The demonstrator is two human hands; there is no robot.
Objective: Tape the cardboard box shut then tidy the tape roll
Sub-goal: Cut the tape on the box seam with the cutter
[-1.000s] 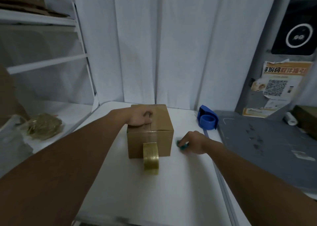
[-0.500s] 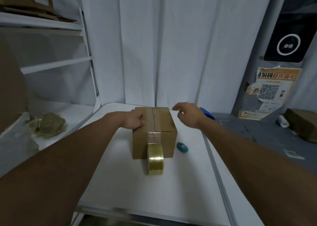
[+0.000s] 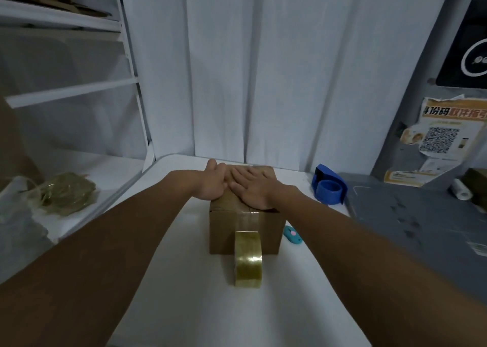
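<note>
A small brown cardboard box (image 3: 224, 230) stands on the white table (image 3: 184, 294). A strip of clear tape runs over its top seam and down the near face. The yellowish tape roll (image 3: 248, 258) stands on edge against that face, joined to the strip. My left hand (image 3: 213, 181) lies on the box's top left part, fingers together. My right hand (image 3: 251, 185) lies flat on the top beside it, fingers spread over the taped seam. Neither hand holds anything.
A small teal cutter (image 3: 292, 235) lies just right of the box. A blue tape dispenser (image 3: 328, 188) sits at the back right. A grey mat (image 3: 421, 222) covers the right side. White shelves (image 3: 66, 93) with a bundle of straw-coloured string (image 3: 67, 195) stand at left.
My right hand let go of the teal cutter beside the box, rose, and came down flat on the box top. The left hand stayed on the top.
</note>
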